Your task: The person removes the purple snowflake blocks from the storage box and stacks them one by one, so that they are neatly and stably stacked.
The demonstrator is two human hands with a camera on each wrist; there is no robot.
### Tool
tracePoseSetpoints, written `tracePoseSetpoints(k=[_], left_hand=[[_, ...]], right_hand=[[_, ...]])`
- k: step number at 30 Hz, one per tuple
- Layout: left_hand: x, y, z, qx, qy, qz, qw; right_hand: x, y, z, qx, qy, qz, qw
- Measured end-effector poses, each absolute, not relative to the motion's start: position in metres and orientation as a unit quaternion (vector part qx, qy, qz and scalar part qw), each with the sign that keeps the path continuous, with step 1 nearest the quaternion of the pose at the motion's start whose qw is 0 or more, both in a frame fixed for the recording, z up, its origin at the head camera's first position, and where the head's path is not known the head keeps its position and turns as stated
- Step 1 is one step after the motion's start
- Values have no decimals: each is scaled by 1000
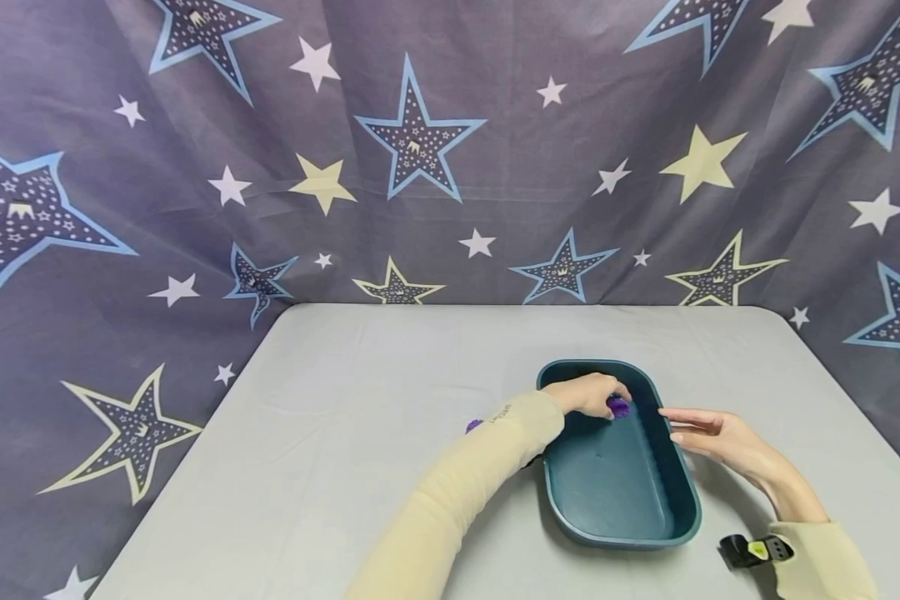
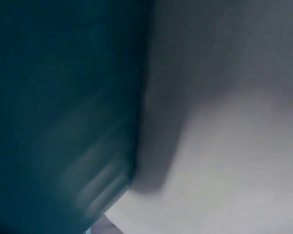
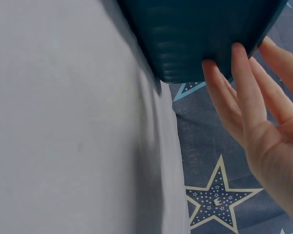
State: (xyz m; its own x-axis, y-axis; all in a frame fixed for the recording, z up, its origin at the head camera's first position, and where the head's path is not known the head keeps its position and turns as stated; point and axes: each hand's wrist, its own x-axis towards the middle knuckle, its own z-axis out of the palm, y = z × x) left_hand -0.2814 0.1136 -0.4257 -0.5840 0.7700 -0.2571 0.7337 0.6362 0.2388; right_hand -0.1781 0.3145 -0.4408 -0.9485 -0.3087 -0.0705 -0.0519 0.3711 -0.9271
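Observation:
In the head view, a deep teal plastic tub (image 1: 607,492) with rounded corners stands on the table. My left hand (image 1: 588,393) reaches over its left rim and holds a small dark purple object (image 1: 618,407) inside, near the far end; fingers cover most of it, so its kind is unclear. At the tub's right side, the straight fingers of my right hand (image 1: 720,437) touch the rim. The right wrist view shows that hand (image 3: 268,131) with its fingertips against the tub's outer wall (image 3: 200,44). Only the tub's outer wall (image 2: 63,122) and the table appear in the left wrist view.
Another purple thing (image 1: 474,426) peeks out from behind the left sleeve (image 1: 480,467), mostly hidden. A pale cloth covers the table (image 1: 307,467). A star-patterned curtain (image 1: 480,167) hangs behind it. A black wrist camera (image 1: 753,551) sits at the right cuff.

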Motion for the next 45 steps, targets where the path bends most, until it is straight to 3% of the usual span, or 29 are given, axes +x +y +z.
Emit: tracePoseSetpoints(k=[10, 31, 45], left_hand=[[-281, 114, -429, 415, 891, 51, 175], [-275, 112, -441, 402, 906, -55, 122], [-276, 107, -444, 399, 910, -10, 113]], right_hand=[[-178, 315, -442, -119, 818, -552, 109], [-177, 313, -440, -109, 822, -547, 113], [-177, 313, -440, -107, 825, -544, 110]])
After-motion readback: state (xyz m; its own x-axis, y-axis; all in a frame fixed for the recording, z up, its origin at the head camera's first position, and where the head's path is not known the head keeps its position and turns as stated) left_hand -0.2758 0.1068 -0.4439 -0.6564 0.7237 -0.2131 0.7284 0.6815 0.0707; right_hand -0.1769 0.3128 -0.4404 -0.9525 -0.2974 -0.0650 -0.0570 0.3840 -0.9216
